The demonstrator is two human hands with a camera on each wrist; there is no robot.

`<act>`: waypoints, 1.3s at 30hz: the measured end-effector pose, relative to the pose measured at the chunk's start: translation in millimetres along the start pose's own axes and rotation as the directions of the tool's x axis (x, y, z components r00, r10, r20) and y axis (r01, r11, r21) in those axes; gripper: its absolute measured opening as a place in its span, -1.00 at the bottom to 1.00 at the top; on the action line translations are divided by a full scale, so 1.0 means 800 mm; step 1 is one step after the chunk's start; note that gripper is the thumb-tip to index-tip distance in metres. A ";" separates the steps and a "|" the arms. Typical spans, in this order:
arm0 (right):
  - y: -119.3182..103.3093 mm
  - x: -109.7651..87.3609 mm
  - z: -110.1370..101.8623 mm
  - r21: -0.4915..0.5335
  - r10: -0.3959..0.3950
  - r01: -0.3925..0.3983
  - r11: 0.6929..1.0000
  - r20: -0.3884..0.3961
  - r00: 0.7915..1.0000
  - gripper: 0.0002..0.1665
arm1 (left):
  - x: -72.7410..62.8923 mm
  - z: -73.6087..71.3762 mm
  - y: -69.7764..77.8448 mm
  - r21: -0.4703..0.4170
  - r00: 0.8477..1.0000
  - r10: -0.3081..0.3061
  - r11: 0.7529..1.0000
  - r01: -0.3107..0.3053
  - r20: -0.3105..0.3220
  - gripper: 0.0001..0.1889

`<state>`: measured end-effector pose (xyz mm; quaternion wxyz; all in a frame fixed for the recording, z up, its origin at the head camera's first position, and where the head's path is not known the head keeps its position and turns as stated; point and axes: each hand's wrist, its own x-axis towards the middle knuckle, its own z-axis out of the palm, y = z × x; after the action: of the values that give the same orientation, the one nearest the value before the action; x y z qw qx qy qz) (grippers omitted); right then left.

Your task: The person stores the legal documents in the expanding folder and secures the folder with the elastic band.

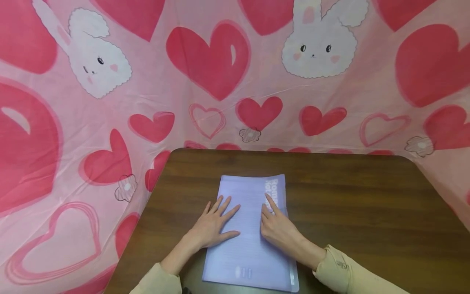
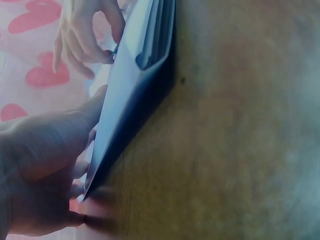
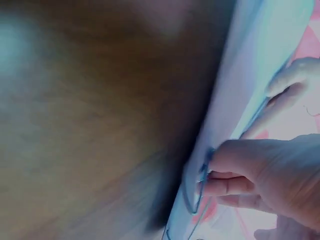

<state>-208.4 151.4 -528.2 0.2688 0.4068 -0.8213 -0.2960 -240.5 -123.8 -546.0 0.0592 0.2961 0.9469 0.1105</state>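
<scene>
A pale purple document folder [image 1: 249, 249] with white lettering near its far right corner lies flat on the table. My left hand [image 1: 214, 228] rests on its left side, fingers spread and straight. At the folder's right edge, my right hand [image 1: 280, 232] pinches a thin blue cord [image 3: 204, 175] between thumb and finger, the index finger extended over the lettering. The cord makes a loop beside the folder's edge in the right wrist view. Several layers [image 2: 156, 35] show inside the folder's near end in the left wrist view.
The brown wooden table [image 1: 367, 204] extends to both sides of the folder. Behind and left of it hangs a pink cloth [image 1: 205, 90] with hearts and rabbits. A small dark object [image 1: 186, 290] shows beside the left sleeve at the bottom edge.
</scene>
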 end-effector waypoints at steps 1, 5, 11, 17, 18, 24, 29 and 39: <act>0.001 0.002 -0.001 0.002 0.008 -0.008 1.000 0.017 1.000 -0.54 | -0.001 0.000 -0.001 0.002 1.000 -0.001 1.000 0.001 -0.001 -0.15; 0.000 0.003 -0.001 0.052 0.069 -0.071 0.996 0.041 0.997 -0.94 | -0.002 0.002 -0.003 -0.005 1.000 0.003 1.000 -0.003 0.000 -0.15; 0.001 -0.013 -0.001 0.343 0.192 -0.221 0.913 0.116 0.974 -0.80 | -0.002 0.000 -0.002 -0.022 1.000 0.020 1.000 -0.020 -0.009 -0.15; 0.008 -0.028 0.007 0.621 0.275 -0.315 0.718 0.162 0.948 -0.76 | -0.001 0.000 -0.002 -0.039 1.000 0.009 0.999 -0.009 -0.001 -0.14; 0.007 -0.031 0.013 0.656 0.290 -0.316 0.685 0.151 0.945 -0.74 | -0.002 0.000 -0.003 -0.041 1.000 0.006 0.999 -0.006 0.000 -0.14; -0.009 -0.055 0.069 0.846 0.401 -0.304 0.438 0.120 0.908 -0.64 | -0.003 0.003 -0.004 -0.051 1.000 0.000 0.999 0.000 0.009 -0.13; 0.016 -0.062 0.022 0.918 0.435 -0.393 0.056 0.332 0.837 -0.67 | -0.002 0.000 -0.002 -0.069 1.000 0.009 0.998 -0.008 0.017 -0.14; 0.057 -0.109 -0.003 0.711 0.291 -0.324 -0.624 0.596 0.748 -0.45 | -0.009 -0.014 0.002 -0.172 1.000 0.004 0.985 -0.008 -0.023 -0.30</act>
<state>-184.2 245.3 -511.8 -0.1236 0.1046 -0.7483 0.6433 -235.7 -128.8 -534.4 0.0734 0.2916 0.9335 0.1952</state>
